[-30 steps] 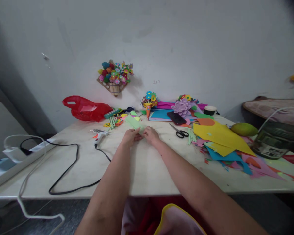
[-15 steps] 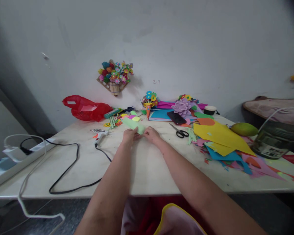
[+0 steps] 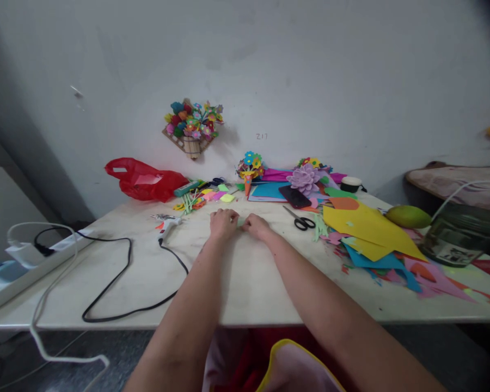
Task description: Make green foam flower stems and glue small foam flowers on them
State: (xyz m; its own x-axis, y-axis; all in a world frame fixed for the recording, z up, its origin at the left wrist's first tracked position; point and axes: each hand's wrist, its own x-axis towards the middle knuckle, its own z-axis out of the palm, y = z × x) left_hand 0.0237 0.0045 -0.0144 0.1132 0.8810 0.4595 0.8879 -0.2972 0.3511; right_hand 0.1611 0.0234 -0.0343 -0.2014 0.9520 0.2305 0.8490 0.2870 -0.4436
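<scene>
Both hands meet low over the middle of the table. My left hand is closed, knuckles up, on a light green sheet of craft foam or paper. Only a small bit of that sheet shows between the hands; my left hand covers the rest. My right hand pinches the sheet's right end with its fingertips. Black-handled scissors lie to the right of my right hand. Left of my left hand rests a white glue gun with a black cord.
Coloured foam sheets and scraps pile up at right, beside a mango and a glass jar. A phone, foam flowers and a red plastic bag sit along the back. A power strip lies at left.
My left hand has turned over and closed around the light green sheet, which stood out plainly before and is now mostly covered. My right hand has stayed at its right end.
</scene>
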